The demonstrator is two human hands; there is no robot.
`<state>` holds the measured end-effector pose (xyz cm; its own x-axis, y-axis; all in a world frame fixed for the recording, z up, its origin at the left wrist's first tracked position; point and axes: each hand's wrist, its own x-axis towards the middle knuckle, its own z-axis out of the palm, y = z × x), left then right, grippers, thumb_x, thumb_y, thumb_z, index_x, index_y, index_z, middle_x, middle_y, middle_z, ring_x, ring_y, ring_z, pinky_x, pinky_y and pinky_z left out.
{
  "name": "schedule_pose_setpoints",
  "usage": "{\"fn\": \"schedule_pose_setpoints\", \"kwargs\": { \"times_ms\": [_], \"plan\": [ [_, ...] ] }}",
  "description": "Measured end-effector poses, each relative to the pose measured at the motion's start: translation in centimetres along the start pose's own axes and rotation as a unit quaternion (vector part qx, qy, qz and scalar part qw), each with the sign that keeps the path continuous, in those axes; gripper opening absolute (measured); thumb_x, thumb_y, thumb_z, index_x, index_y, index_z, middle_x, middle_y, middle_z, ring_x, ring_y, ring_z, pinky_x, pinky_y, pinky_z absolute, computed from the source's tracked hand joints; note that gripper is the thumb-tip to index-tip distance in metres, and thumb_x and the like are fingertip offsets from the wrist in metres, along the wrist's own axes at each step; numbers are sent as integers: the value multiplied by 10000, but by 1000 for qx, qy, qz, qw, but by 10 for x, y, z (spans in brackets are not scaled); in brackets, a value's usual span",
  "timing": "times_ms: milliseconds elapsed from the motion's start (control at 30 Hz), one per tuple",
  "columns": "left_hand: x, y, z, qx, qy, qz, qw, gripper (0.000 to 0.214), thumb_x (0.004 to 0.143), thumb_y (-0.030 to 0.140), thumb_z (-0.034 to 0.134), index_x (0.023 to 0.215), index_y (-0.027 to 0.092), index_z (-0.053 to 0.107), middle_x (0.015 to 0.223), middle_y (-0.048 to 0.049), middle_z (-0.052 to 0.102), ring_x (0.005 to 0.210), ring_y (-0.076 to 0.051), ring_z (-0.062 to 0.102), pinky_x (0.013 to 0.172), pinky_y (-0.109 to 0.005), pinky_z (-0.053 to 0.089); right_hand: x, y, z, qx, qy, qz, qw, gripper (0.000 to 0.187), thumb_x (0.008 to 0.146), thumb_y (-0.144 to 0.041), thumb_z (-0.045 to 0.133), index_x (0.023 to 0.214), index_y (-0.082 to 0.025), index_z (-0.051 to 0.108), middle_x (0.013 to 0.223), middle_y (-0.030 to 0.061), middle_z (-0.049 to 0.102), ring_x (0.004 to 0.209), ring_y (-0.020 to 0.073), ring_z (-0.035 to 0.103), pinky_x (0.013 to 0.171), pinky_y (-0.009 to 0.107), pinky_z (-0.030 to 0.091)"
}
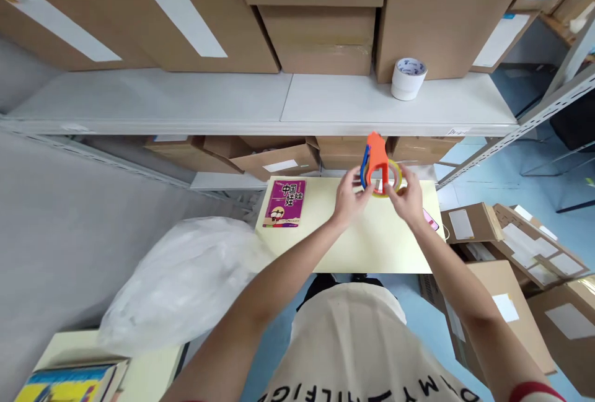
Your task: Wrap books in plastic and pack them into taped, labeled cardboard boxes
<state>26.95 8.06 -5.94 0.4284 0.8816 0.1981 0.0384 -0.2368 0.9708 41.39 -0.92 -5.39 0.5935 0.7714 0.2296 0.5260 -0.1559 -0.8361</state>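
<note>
Near left: white plastic bag bulging beside table. Magenta book flat on table's far left corner. Left hand raised over table's far edge, fingers clamped on orange tape dispenser at its lower left; dispenser upright, clear of tabletop. Yellowish tape roll seated in dispenser. Right hand just beside, fingers pinched on roll's right rim. Pink item partly hidden under right hand. Far right on shelf: white roll against cardboard box.
</note>
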Motion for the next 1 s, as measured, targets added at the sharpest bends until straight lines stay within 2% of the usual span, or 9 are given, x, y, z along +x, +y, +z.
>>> {"fn": "schedule_pose_setpoints", "kwargs": {
  "times_ms": [67, 167, 300, 433, 567, 700, 1000],
  "plan": [
    [-32, -24, 9, -10, -19, -70, 997, 513, 782, 335, 760, 1233, 210, 550, 1123, -95, 647, 914, -177, 670, 691, -274, 603, -34, 25, 1, -15, -30, 48, 998, 681, 838, -536, 637, 1405, -188, 492, 1200, 156, 584, 673, 171, 612, 656, 400, 586],
    [-68, -61, 23, -15, -53, -159, 986, 489, 747, 236, 764, 1196, 200, 573, 1140, -109, 642, 938, -189, 665, 684, -280, 614, -76, 67, 6, -11, -60, 107, 992, 702, 832, -545, 637, 1394, -150, 496, 1217, 190, 568, 637, 166, 607, 627, 402, 599],
    [-101, -97, 40, -28, -113, -238, 964, 454, 747, 153, 723, 1174, 203, 577, 1206, -114, 636, 1014, -200, 661, 702, -274, 610, -120, 114, 11, 13, -94, 178, 980, 722, 828, -549, 635, 1414, -160, 468, 1265, 203, 553, 664, 174, 629, 644, 414, 618],
    [-126, -124, 52, -42, -156, -291, 943, 506, 743, 149, 728, 1215, 205, 556, 1235, -115, 634, 1061, -208, 661, 723, -273, 605, -149, 145, 12, 8, -111, 247, 963, 731, 814, -530, 656, 1422, -173, 464, 1288, 206, 551, 665, 181, 650, 681, 438, 624],
    [-143, -143, 63, -48, -178, -321, 929, 547, 741, 160, 743, 1249, 204, 545, 1263, -124, 627, 1090, -221, 653, 760, -294, 601, -164, 165, 10, -6, -122, 285, 951, 751, 810, -513, 654, 1441, -157, 452, 1311, 221, 546, 617, 175, 650, 686, 444, 619],
    [-149, -154, 69, -59, -196, -338, 919, 636, 726, 150, 760, 1311, 219, 521, 1324, -138, 608, 1140, -245, 641, 819, -339, 595, -168, 179, 9, -21, -128, 292, 947, 759, 812, -485, 639, 1462, -149, 436, 1310, 220, 559, 623, 182, 647, 680, 433, 607],
    [-154, -164, 66, -62, -259, -368, 891, 824, 721, 185, 778, 1459, 223, 414, 1431, -165, 548, 1292, -313, 566, 1010, -456, 518, -168, 191, 8, -40, -161, 321, 932, 869, 841, -540, 581, 1557, -148, 283, 1353, 213, 553, 680, 187, 653, 716, 418, 571]
  ]
}}
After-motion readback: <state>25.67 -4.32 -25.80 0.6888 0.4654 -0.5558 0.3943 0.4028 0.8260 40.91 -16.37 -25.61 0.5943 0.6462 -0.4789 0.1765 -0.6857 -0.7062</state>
